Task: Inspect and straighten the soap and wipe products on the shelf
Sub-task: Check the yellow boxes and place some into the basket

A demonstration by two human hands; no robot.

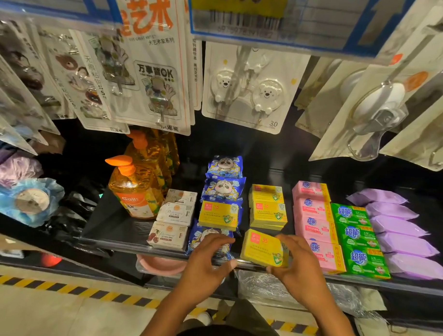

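Step in hand: squaring the front yellow soap box (260, 247) into its column at the front edge of the shelf (105, 219). The box sits askew, with its near corner overhanging the front edge and its face tipped up toward the camera.

Right hand (295, 263): grasping the box, with fingers wrapped over its right end and thumb beneath its near side. The wrist comes in from below the shelf edge and the forearm angles up from the lower right.

Left hand (207, 255): holding the front blue wipe pack (200, 236) just beside the box. The fingers curl over its top and the thumb reaches out along the front edge toward the box. It reads as a steadying hold.

Recommended handling: turn the box until its long side runs parallel with the yellow stack (267, 214) behind it, then lower it flat and slide it back clear of the edge. Keep the left hand on the wipe pack so the two columns do not crowd each other. The pink soap row (314, 221) touches the right-hand knuckles — leave it undisturbed.

Further finding: another yellow box (218, 215) lies on top of the wipe column, seemingly misplaced — it likely belongs with the yellow stack
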